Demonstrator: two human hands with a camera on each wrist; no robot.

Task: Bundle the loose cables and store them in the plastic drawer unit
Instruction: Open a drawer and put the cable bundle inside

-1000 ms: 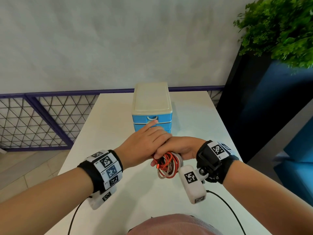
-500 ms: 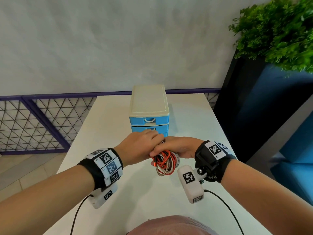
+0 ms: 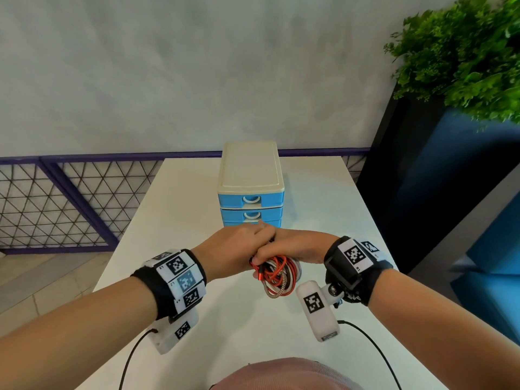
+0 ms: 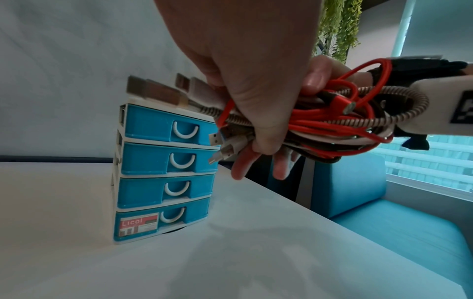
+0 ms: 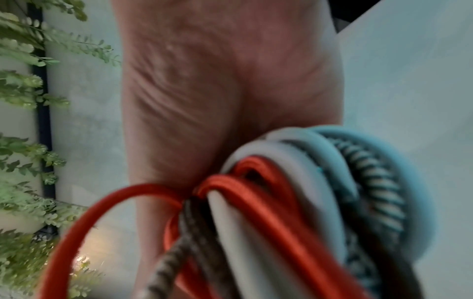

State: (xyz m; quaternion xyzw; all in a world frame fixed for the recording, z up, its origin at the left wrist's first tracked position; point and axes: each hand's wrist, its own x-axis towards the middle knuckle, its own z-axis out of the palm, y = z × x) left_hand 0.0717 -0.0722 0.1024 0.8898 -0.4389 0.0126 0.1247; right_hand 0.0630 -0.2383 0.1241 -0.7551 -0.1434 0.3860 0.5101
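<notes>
**Cable bundle held above counter, drawers closed**

While both hands meet just in front of the drawer unit [image 3: 250, 190], the cable bundle [image 3: 277, 274] hangs clear of the white counter [image 3: 183, 209], held between them. Right hand [image 3: 292, 246]: fingers curled round the coils, thumb pressed against the red loops. Left hand [image 3: 239, 246]: laid over the right hand's knuckles from the left; in the left wrist view its thumb [image 4: 263, 113] crosses over the bundle and its fingertips show below it, so it grips the same coils near the plug ends.

Bundle contents: red cable, white cable, a brown-and-white braided cable, something light blue on the outer side in the right wrist view (blurred, cannot identify). Several USB plugs [image 4: 220, 141] stick out of the bundle toward the drawer fronts, close to the upper drawers but apart from them.

Drawer unit: cream top, four blue drawers with white loop handles, all pushed in. A red-and-white label sits on the bottom drawer [image 4: 163, 222]. Unit stands upright near the counter's far middle.

Surroundings: grey wall behind, purple mesh railing [image 3: 56, 204] at left, green plant [image 3: 461, 52] on a dark planter at right, blue seating beyond the counter edge.
</notes>
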